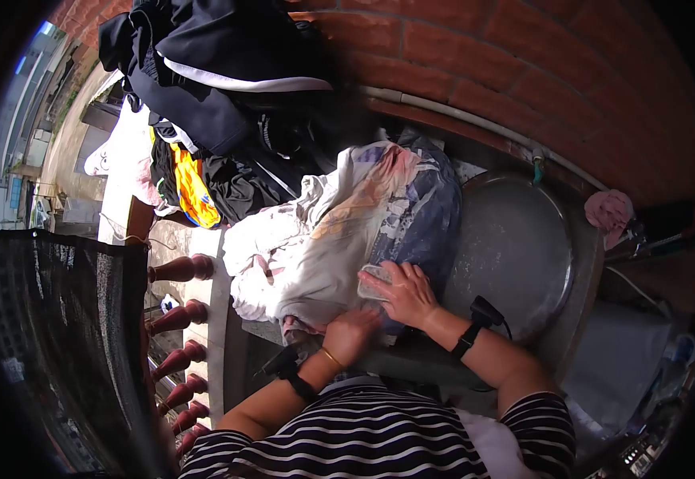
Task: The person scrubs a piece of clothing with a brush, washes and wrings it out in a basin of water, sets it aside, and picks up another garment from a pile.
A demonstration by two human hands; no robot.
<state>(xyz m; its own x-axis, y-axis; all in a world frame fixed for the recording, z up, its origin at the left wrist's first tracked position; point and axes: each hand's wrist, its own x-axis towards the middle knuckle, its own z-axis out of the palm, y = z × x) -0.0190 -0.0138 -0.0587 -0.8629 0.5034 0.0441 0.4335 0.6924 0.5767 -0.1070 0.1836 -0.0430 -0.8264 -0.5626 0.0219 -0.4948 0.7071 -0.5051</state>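
Note:
A wet, wide piece of cloth (339, 231), white on the left and blue-grey with pink and orange patches toward the right, lies spread over a washing surface in front of me. White streaks like suds mark its blue-grey part. My right hand (408, 297) presses a pale oblong block (373, 282), perhaps a scrub brush, down on the cloth, its fingers laid over the top. Close by at the near edge, my left hand (353, 337) is closed on the cloth. Its fingertips are mostly hidden.
A large round metal basin (515, 251) stands at the right, below a tap (538, 169) on a wall pipe. Dark clothes (219, 72) are heaped at the back left, with an orange-yellow garment (193, 188) beside them. Red balusters (178, 317) line the left; a pink cloth (609, 214) hangs right.

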